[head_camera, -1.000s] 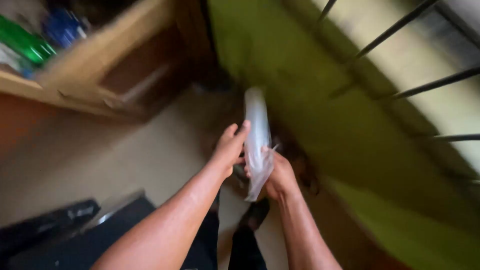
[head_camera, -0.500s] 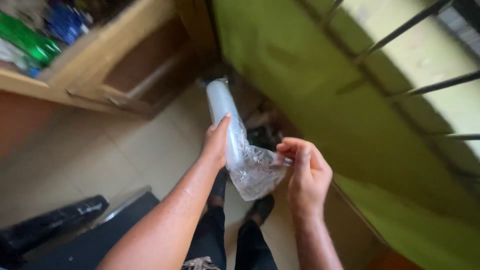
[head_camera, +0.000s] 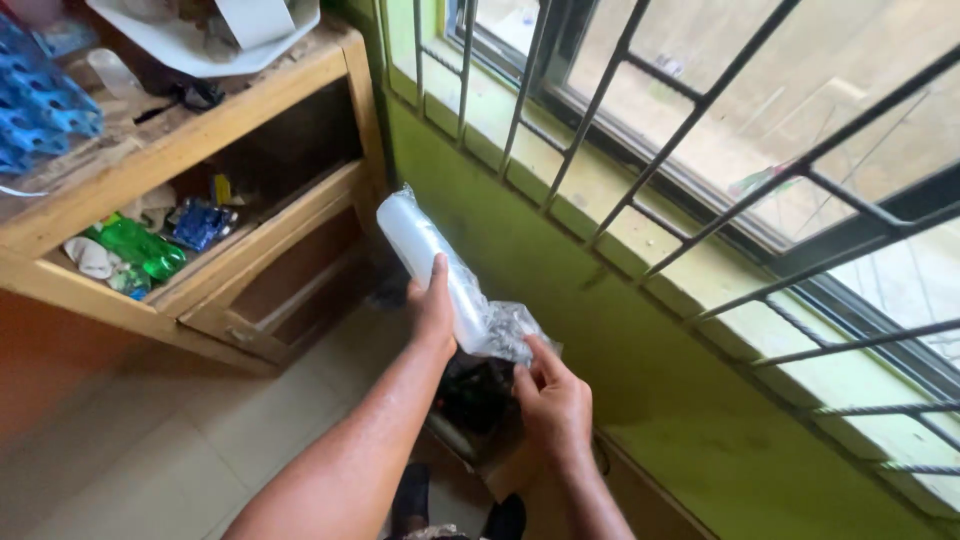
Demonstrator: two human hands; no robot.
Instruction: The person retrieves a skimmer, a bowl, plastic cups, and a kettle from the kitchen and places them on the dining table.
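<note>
My left hand (head_camera: 433, 305) grips a long stack of clear plastic cups in a clear plastic sleeve (head_camera: 428, 254), held tilted up and to the left. My right hand (head_camera: 551, 397) pinches the crumpled loose end of the sleeve (head_camera: 512, 330) at the lower right. Both forearms reach in from the bottom of the head view.
A wooden shelf unit (head_camera: 214, 120) stands at the left, with a white tray (head_camera: 190, 42) on top and green and blue packets (head_camera: 150, 245) inside. A green wall (head_camera: 560, 260) under a barred window (head_camera: 720, 130) runs along the right. Dark objects (head_camera: 475, 395) lie on the floor below my hands.
The view has swung up, so the window and shelf top now show. My right hand has closed in on the sleeve's loose end. The left hand keeps its grip on the stack.
</note>
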